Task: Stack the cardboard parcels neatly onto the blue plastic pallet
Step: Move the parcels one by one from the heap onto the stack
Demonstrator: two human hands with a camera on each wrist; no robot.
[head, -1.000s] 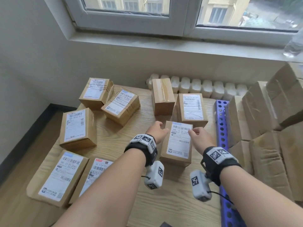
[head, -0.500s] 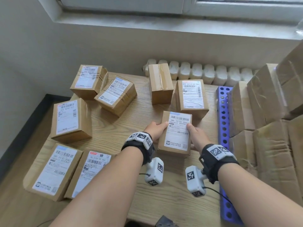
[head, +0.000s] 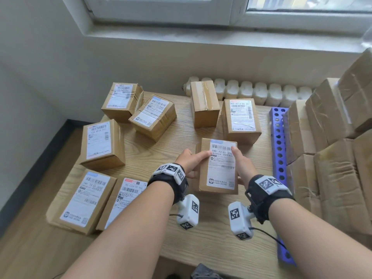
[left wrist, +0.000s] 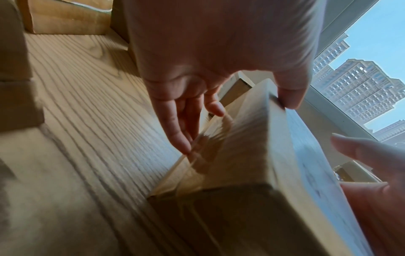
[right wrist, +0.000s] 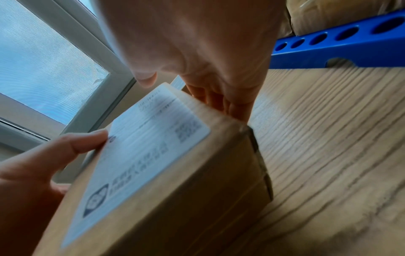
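A brown cardboard parcel (head: 218,174) with a white label sits between both hands at the middle of the wooden table (head: 177,137). My left hand (head: 193,162) grips its left side, thumb on the label's edge. My right hand (head: 239,164) grips the right side, thumb also on top. The left wrist view shows the parcel (left wrist: 241,155) with the left fingers (left wrist: 181,124) down its side. From the right wrist, the parcel (right wrist: 164,173) looks raised slightly off the wood. The blue plastic pallet (head: 278,141) lies to the right, with wrapped parcels (head: 322,127) stacked on it.
Several other labelled parcels lie on the table: two at the near left (head: 82,200), one at mid left (head: 102,143), two at the far left (head: 154,119), two just behind the held one (head: 240,120). A white radiator (head: 251,91) runs under the window.
Both hands have moved from the parcel's far top corners to its sides and taken hold of it. The parcel has come nearer to me and seems to rise.
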